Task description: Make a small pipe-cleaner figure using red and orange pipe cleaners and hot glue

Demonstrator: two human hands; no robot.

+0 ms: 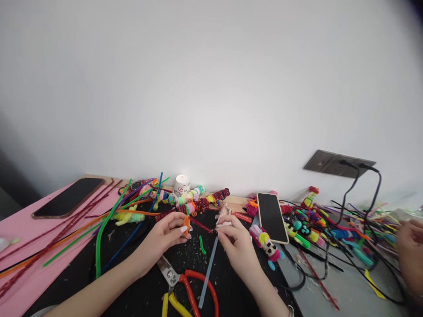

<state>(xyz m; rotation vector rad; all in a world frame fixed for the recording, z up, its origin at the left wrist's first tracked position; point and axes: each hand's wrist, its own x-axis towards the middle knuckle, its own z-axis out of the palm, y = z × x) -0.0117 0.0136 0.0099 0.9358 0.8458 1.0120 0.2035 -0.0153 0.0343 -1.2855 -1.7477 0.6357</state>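
The orange fuzzy piece (187, 223) sits pinched in my left hand (175, 231), above the black mat (132, 286); whether my right hand (233, 237) grips anything, I cannot tell. Scissors (169, 274) and a pale stick (208, 274) crowd my near side, a green scrap (202, 245) lies between, and a white-edged phone (272, 216) stands right.

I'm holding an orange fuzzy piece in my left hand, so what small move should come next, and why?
Perhaps bring your right hand, with the small dark piece at its fingertips, toward the fuzzy orange piece. Your left hand holds that one upright, and a gap separates them. The dark piece is too small to identify.
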